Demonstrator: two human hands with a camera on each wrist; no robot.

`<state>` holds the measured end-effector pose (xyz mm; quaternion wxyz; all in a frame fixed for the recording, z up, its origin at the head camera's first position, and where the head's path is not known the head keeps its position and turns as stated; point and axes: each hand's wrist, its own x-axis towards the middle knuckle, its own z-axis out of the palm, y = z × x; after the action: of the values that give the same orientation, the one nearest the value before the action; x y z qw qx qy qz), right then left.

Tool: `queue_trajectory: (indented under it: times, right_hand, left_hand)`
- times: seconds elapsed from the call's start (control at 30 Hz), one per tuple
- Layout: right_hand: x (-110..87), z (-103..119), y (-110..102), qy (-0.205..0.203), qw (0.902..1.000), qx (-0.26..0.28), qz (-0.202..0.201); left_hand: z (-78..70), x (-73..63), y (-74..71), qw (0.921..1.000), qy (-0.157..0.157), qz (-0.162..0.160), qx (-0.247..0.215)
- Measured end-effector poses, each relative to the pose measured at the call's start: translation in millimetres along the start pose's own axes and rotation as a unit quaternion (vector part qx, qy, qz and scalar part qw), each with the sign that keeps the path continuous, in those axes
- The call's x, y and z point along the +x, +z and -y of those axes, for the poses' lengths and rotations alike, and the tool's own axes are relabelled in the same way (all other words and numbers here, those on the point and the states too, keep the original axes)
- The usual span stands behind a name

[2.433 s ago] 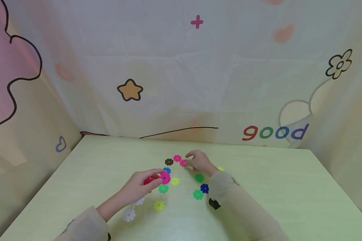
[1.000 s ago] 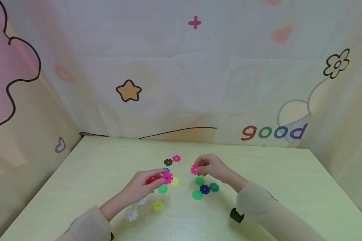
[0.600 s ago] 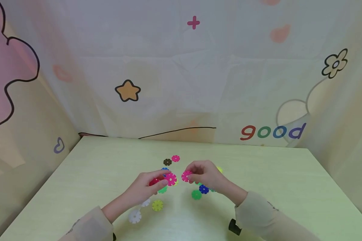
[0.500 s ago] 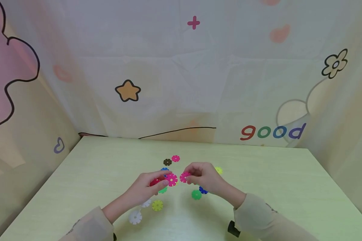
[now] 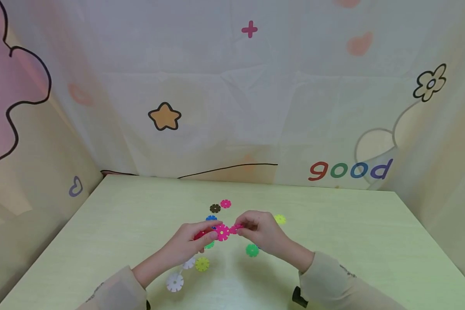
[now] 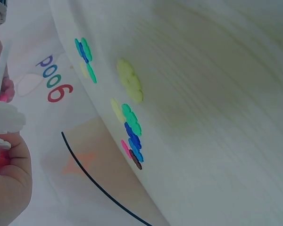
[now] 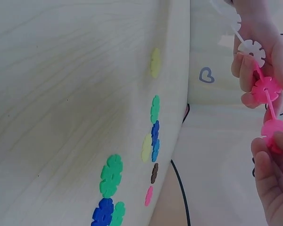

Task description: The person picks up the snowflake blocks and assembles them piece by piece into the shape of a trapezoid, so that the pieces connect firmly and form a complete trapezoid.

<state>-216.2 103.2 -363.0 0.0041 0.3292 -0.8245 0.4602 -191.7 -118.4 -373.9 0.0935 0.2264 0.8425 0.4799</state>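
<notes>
My left hand [image 5: 187, 240] holds a chain of interlocking snowflake discs between thumb and fingers. White discs [image 5: 175, 282] hang below that hand, and a pink disc [image 5: 222, 232] sticks out past its fingertips. With thumb and fingers, my right hand [image 5: 264, 230] pinches another pink disc [image 7: 276, 132] against the chain's pink end. In the right wrist view these pink pieces meet edge to edge; whether they are slotted together I cannot tell. The left wrist view shows only part of a hand [image 6: 12, 181] and blurred white discs [image 6: 9, 117] at its left edge.
Loose discs lie on the pale table [image 5: 333, 241]: brown [image 5: 215, 208], pink [image 5: 225, 203], blue [image 5: 211, 219], green [image 5: 252, 250] and yellow [image 5: 202, 264]. Another yellow disc [image 5: 280, 219] lies behind my right hand. A printed curtain [image 5: 217, 129] stands behind the table.
My right hand picked a pink disc off the table's far part and carried it toward me to the left hand's chain. The left hand shifted slightly right, still holding the chain.
</notes>
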Motion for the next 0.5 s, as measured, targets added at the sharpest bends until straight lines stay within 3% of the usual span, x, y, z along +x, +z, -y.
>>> queue_trajectory:
  times: [0.33, 0.5]
  right_hand:
    - [-3.4, -0.7, 6.5, -0.047, 0.9984, -0.011, -0.028]
    - [-5.9, 1.2, 9.2, -0.11, 0.991, -0.052, -0.055]
  left_hand:
    - [0.8, 0.5, 4.1, 1.0, 0.001, -0.002, 0.002]
    - [-3.4, -1.3, 5.5, 0.9996, 0.018, -0.014, 0.018]
